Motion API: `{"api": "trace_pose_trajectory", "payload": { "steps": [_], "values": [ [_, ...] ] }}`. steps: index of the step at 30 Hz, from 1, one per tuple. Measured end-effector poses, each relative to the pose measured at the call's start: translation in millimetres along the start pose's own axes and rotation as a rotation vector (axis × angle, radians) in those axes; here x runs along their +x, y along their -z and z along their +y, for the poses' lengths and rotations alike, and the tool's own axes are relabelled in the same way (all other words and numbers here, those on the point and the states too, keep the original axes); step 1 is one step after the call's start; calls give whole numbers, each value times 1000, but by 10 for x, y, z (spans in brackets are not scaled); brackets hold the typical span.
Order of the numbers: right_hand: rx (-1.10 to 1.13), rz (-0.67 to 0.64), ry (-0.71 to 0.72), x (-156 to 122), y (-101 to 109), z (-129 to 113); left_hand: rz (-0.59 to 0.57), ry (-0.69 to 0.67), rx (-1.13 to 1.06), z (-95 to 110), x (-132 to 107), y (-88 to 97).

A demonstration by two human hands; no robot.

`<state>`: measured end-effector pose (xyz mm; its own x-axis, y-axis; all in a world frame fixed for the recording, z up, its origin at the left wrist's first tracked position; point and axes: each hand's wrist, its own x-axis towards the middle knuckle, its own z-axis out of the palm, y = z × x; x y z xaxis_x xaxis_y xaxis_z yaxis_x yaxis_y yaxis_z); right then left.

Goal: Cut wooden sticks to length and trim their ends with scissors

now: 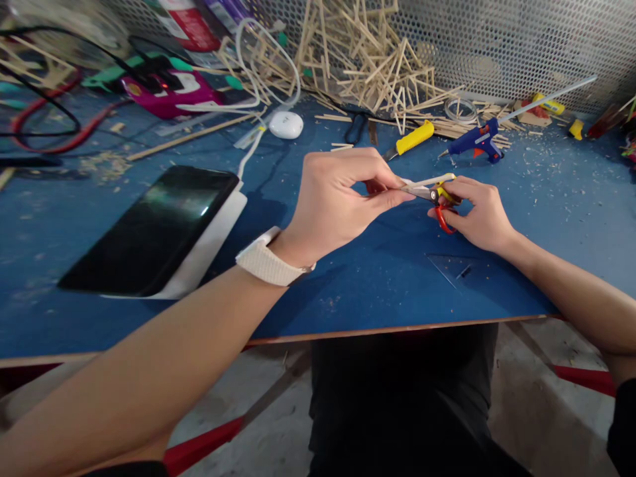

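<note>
My left hand [342, 199], with a pale band on its wrist, pinches a short thin wooden stick [431, 180] at its left end, above the blue table. Scissors [434, 195] with one red and one yellow handle loop are in my right hand [479, 212], its fingers in the loops. The blades point left toward the left fingertips and lie along the stick, just below it. Whether the blades touch the stick I cannot tell. A yellow-handled cutter [415, 139] and a blue glue gun [477, 141] with a clear glue stick lie just behind my hands.
A dark tablet [154, 228] leans on a white stand at left. A white mouse-like case [286, 124], cables and a magenta power strip [171, 93] sit behind it. Many wooden sticks [368, 66] pile against the perforated metal panel [497, 40]. A clear set square [447, 268] lies near the table's front edge.
</note>
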<state>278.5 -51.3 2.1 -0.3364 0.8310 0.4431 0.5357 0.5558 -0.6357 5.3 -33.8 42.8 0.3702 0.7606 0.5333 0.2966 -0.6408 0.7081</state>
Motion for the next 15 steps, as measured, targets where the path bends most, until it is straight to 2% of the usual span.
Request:
{"api": "trace_pose_trajectory", "payload": {
  "steps": [10, 15],
  "values": [
    [52, 23, -72, 57, -11, 37, -50, -12, -13, -26, 43, 15],
    [159, -105, -130, 13, 22, -8, -115, 85, -118, -63, 64, 6]
  ]
}}
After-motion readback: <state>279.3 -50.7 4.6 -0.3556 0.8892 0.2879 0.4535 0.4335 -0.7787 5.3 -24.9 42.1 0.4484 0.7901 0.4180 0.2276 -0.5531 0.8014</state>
